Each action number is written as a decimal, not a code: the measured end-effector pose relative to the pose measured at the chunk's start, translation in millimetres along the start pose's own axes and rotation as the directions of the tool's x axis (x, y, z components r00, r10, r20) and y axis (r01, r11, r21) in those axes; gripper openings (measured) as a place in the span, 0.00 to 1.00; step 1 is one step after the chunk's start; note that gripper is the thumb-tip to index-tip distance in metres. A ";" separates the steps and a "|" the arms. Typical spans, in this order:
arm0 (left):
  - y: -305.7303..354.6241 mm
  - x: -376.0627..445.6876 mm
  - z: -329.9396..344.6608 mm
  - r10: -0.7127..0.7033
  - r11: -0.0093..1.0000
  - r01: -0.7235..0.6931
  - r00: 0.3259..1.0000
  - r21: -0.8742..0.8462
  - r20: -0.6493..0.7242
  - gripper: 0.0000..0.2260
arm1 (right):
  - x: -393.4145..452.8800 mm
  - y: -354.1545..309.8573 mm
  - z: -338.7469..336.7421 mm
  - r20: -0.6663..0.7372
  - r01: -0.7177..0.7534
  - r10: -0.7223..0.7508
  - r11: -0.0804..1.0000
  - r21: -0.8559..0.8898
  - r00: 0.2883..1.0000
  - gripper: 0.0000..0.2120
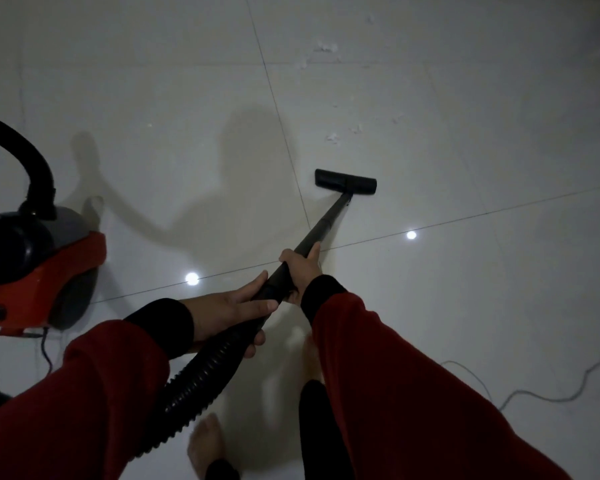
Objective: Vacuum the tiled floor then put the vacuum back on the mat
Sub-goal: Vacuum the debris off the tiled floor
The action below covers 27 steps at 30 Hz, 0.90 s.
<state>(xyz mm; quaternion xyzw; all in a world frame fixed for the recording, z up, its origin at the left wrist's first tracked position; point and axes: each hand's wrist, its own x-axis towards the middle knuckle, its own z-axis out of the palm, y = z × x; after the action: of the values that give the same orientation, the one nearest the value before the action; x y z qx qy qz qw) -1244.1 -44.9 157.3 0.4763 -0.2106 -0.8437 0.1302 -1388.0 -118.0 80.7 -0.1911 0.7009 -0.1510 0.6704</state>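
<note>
A red and black canister vacuum [39,268] stands on the pale tiled floor [465,150] at the left. Its ribbed black hose [194,379] runs to a dark wand [326,223] ending in a flat black floor nozzle [345,182] that rests on the tiles ahead. My left hand [229,315] grips the hose end of the wand. Higher up the tube, my right hand [300,268] is wrapped round the wand. White bits of debris [333,136] lie just beyond the nozzle, and more debris [326,48] lies farther off.
A thin grey cable [534,396] snakes over the floor at the lower right. The vacuum's dark cord [45,351] trails from its rear. My bare feet [205,445] stand on the tiles below the hose. No mat is in view.
</note>
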 end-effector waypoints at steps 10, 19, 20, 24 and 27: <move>77.7 82.1 17.2 0.023 0.992 -0.028 0.999 -0.121 -0.046 0.34 | 61.8 -98.6 -52.4 0.061 0.011 -0.005 0.995 -0.095 0.998 0.43; 136.6 120.2 13.1 0.035 0.987 -0.051 0.994 -0.154 -0.105 0.38 | 106.3 -168.2 -63.9 0.167 0.030 -0.004 0.988 -0.154 0.986 0.43; 141.8 122.9 11.8 0.038 0.986 -0.056 0.993 -0.157 -0.112 0.38 | 109.7 -174.5 -63.3 0.177 0.035 -0.006 0.987 -0.160 0.984 0.43; 162.0 133.4 -0.6 0.055 0.985 -0.075 0.990 -0.156 -0.129 0.37 | 124.3 -201.6 -56.4 0.203 0.052 -0.015 0.983 -0.178 0.979 0.44; 180.2 138.1 -15.3 0.066 0.983 -0.087 0.989 -0.160 -0.135 0.39 | 135.2 -221.7 -46.3 0.220 0.061 -0.020 0.982 -0.181 0.975 0.44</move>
<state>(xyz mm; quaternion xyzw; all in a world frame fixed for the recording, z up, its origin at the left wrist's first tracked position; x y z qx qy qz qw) -1298.4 -264.6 133.3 0.5091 -0.1493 -0.8200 0.2149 -1423.5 -379.1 67.9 -0.2826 0.6303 -0.0766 0.7191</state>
